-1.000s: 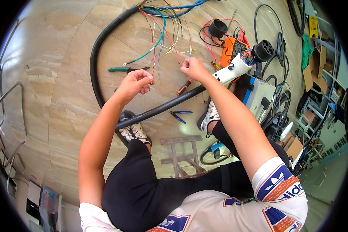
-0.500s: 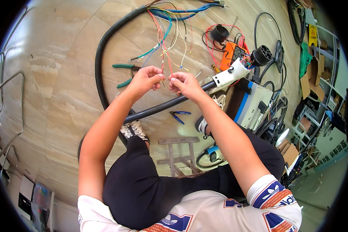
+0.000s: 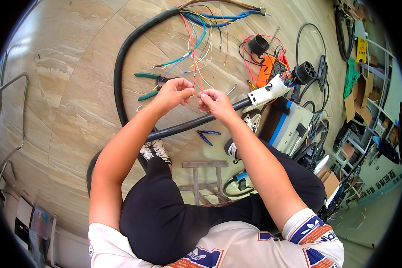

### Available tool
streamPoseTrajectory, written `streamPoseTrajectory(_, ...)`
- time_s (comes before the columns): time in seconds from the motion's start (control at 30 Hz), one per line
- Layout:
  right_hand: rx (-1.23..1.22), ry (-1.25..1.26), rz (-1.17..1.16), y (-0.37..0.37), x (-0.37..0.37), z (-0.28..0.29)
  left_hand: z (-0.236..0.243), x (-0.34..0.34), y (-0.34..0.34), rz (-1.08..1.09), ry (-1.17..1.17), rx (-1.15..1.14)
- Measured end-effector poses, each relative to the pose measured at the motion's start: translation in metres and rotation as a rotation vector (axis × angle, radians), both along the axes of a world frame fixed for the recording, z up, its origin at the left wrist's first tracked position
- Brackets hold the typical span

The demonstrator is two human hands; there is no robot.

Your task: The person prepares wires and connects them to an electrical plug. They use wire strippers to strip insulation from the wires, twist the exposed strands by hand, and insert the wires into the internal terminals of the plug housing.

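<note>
My left hand [image 3: 176, 94] and my right hand [image 3: 216, 103] are close together above the floor, each with fingertips pinched. Thin red wires [image 3: 193, 50] run down from the stripped end of a thick black cable [image 3: 120, 67] to both hands. One red strand ends at the left fingertips, another at the right; their very tips are partly hidden by my fingers. Other loose wires [image 3: 208, 44], white, yellow, blue and green, fan out just beyond. Left of my left hand lie green-handled pliers [image 3: 148, 75], their jaws partly behind that hand.
Below my hands the black cable crosses to a white connector housing [image 3: 272, 90] with a round black plug [image 3: 304, 72]. Nearby are an orange meter [image 3: 265, 71] and a black cup-shaped part [image 3: 258, 45]. Blue-handled cutters [image 3: 209, 132] and a wooden stool [image 3: 204, 165] are nearer me.
The view has shifted slightly, so the floor things appear a little lower and to the right. Both hands keep their pinch on the red wires and sit slightly closer together.
</note>
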State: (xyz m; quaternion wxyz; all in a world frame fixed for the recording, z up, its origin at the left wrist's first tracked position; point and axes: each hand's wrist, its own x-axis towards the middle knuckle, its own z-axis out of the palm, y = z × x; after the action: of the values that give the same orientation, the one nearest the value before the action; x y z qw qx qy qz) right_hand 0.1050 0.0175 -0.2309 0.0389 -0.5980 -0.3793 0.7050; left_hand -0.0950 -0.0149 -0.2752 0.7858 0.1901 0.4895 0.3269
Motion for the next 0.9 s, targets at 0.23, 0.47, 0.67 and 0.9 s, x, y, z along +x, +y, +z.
streamPoseTrajectory(0.23,-0.031,0.013,-0.06,0.001,0.016,-0.009,0.004,-0.003,-0.002,-0.058,0.085,0.021)
streamPoseTrajectory(0.47,-0.047,-0.022,-0.063,0.0,0.017,-0.021,0.006,-0.005,0.0,-0.174,0.343,0.184)
streamPoseTrajectory(0.67,-0.048,-0.049,-0.093,0.0,0.022,-0.03,-0.004,-0.007,-0.003,-0.136,0.244,0.113)
streamPoseTrajectory(0.9,-0.074,-0.022,0.025,-0.006,0.017,-0.018,-0.004,-0.005,0.001,-0.189,0.297,0.159)
